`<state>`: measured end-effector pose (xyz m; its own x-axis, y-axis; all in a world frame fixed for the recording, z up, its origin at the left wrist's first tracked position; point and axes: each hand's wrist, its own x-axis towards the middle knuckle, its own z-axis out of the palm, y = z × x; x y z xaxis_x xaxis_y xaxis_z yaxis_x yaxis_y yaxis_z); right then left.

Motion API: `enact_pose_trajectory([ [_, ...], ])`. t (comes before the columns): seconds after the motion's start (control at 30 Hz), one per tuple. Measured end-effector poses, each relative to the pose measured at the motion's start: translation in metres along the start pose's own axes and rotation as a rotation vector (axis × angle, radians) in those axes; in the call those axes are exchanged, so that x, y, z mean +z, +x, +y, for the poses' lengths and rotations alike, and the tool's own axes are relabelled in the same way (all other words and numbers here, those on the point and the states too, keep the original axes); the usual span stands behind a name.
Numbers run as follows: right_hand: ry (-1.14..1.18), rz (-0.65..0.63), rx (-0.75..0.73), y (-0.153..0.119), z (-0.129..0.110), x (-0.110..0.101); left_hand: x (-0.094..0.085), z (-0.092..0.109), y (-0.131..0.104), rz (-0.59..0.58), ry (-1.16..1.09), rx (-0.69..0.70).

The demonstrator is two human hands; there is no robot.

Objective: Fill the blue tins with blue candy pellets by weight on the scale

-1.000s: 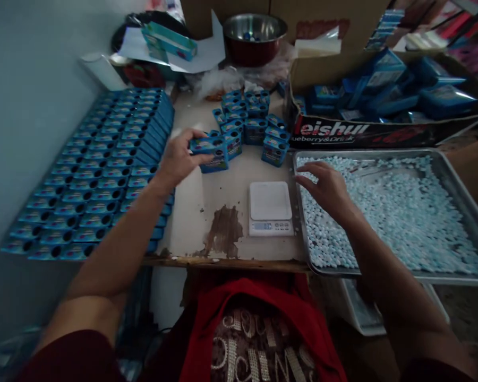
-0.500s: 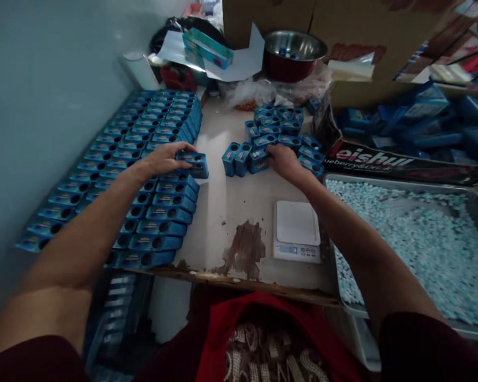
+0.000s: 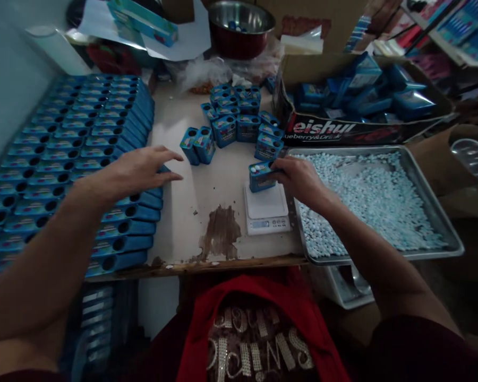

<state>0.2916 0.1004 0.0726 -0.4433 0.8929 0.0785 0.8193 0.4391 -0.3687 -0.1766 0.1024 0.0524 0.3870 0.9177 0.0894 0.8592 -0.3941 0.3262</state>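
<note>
My right hand (image 3: 302,180) pinches a small blue candy box (image 3: 262,177) with white pieces showing in its round top hole. That box is over the back part of a white digital scale (image 3: 266,207); I cannot tell whether it touches the pan. My left hand (image 3: 139,168) holds nothing, its thumb and fingers spread, at the right edge of the stacked rows of blue boxes (image 3: 123,228) with dark round holes. Two blue boxes (image 3: 198,145) stand together mid-table, in front of a cluster of similar boxes (image 3: 235,114).
Right of the scale lies a metal tray (image 3: 454,244) heaped with small pale blue and white pieces. Behind it is a carton (image 3: 366,132) of blue packs. A steel bowl (image 3: 242,32) and crumpled clear plastic (image 3: 199,74) are at the back. The worn table edge (image 3: 223,268) is nearest me.
My right hand has brought a box from the cluster toward me, over the scale. My left hand has let go of the box it held by the rows and opened. The view has shifted right.
</note>
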Motion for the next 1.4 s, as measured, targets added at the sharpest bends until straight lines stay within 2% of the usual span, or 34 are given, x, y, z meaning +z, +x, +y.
enact_pose_trajectory([
  [0.1,-0.023,-0.012,0.065,-0.041,0.0,0.004,0.011,0.057,0.0,-0.159,-0.012,0.103],
  [0.2,0.02,0.039,0.088,-0.063,0.001,0.009,0.025,0.107,-0.007,-0.212,-0.046,0.146],
  [0.27,0.073,0.104,0.084,-0.077,0.008,0.006,0.036,0.128,-0.015,-0.225,-0.043,0.132],
  [0.33,0.099,0.173,0.113,-0.098,0.025,0.002,0.046,0.139,-0.026,-0.226,-0.056,0.104],
  [0.4,0.057,0.155,0.138,-0.126,0.05,0.003,0.055,0.141,-0.036,-0.199,-0.1,0.063],
  [0.5,-0.091,-0.068,0.072,-0.169,0.092,0.013,0.065,0.136,-0.045,-0.106,-0.202,-0.028],
  [0.6,-0.195,-0.237,0.009,-0.192,0.116,0.03,0.069,0.136,-0.043,0.027,-0.322,-0.109],
  [0.73,-0.285,-0.248,-0.022,-0.179,0.118,0.044,0.069,0.151,-0.031,0.147,-0.409,-0.108],
  [0.87,-0.261,-0.303,-0.013,-0.156,0.116,0.045,0.065,0.166,-0.026,0.2,-0.47,-0.103],
  [0.93,-0.102,-0.244,0.063,-0.15,0.122,0.042,0.062,0.171,-0.024,0.235,-0.48,-0.121],
  [1.03,0.28,-0.078,0.311,-0.149,0.133,0.034,0.059,0.182,-0.014,0.281,-0.498,-0.133],
  [1.13,0.685,0.034,0.591,-0.15,0.137,0.024,0.06,0.197,0.005,0.25,-0.539,-0.085],
  [1.2,0.908,0.106,0.719,-0.152,0.135,0.018,0.062,0.205,0.02,0.215,-0.569,-0.049],
  [1.3,1.108,0.151,0.801,-0.156,0.131,0.011,0.068,0.208,0.039,0.183,-0.651,-0.041],
  [1.4,1.142,0.122,0.782,-0.159,0.126,0.009,0.075,0.203,0.053,0.133,-0.764,-0.058],
])
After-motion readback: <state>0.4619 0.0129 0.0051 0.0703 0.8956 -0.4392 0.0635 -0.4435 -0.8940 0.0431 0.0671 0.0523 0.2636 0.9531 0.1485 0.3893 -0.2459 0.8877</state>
